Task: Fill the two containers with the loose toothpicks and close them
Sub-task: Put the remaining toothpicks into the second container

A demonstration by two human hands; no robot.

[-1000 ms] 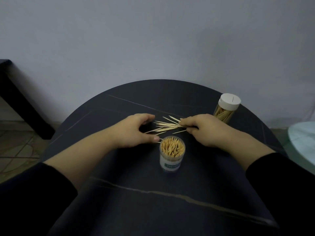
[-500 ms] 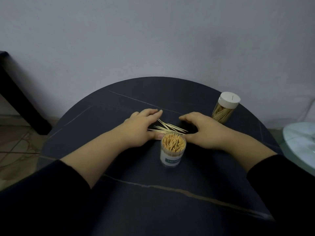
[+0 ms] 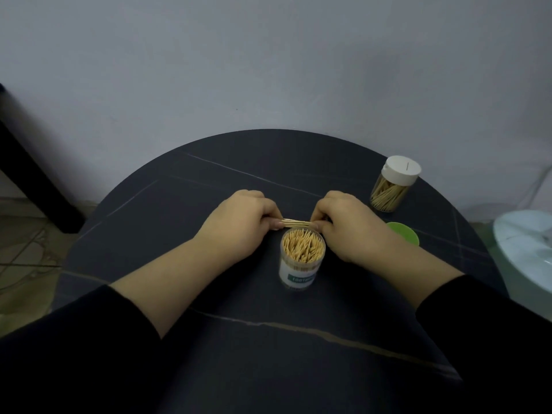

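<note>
A tight bundle of loose toothpicks point(image 3: 296, 223) lies level just behind the open container. My left hand point(image 3: 242, 224) pinches its left end and my right hand point(image 3: 348, 224) pinches its right end. The open clear container point(image 3: 301, 258), full of upright toothpicks and bearing a green label, stands uncapped in the middle of the round dark table point(image 3: 209, 294). A second clear container point(image 3: 392, 183) with a white lid on it stands at the right rear, holding toothpicks. A green lid point(image 3: 403, 236) lies on the table beyond my right wrist, partly hidden.
A pale round surface point(image 3: 528, 252) sits off the table's right edge. A dark furniture leg point(image 3: 33, 174) stands at the left by the wall. Tiled floor shows at the lower left.
The scattered toothpicks have been drawn together into one neat bundle. Both hands closed inward onto its ends, and the green lid has come into view beside my right wrist.
</note>
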